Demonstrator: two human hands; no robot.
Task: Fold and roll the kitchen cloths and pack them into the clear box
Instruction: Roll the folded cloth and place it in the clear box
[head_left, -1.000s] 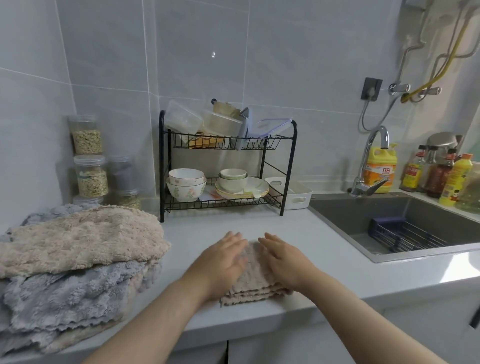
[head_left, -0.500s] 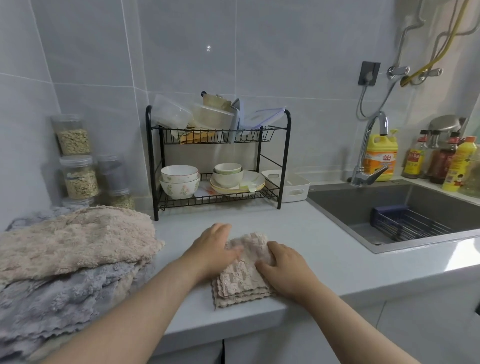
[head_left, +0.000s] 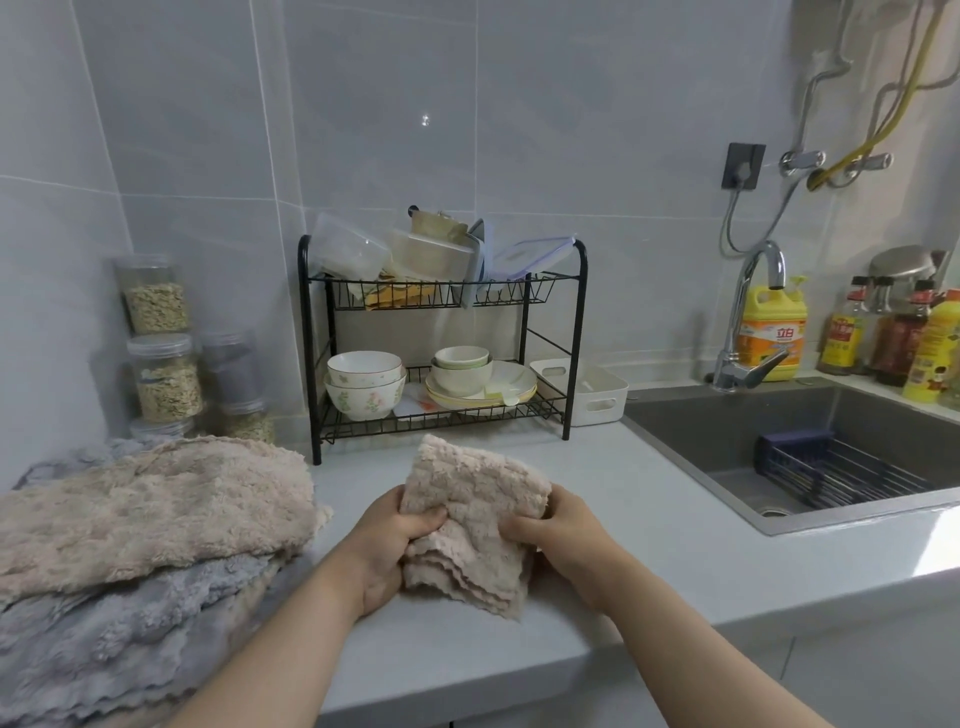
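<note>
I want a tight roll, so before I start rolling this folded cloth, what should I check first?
1. Grip: the left hand and the right hand both hold the folded cloth: ok.
2. Cloth lying flat: it is lifted and bunched between the hands: not ok.
3. Bare counter in front for rolling: ok.
4. Cloth pile apart from the work spot: ok.
5. Clear box ready: several clear containers sit on top of the rack, and which one is meant is unclear: cannot tell.
</note>
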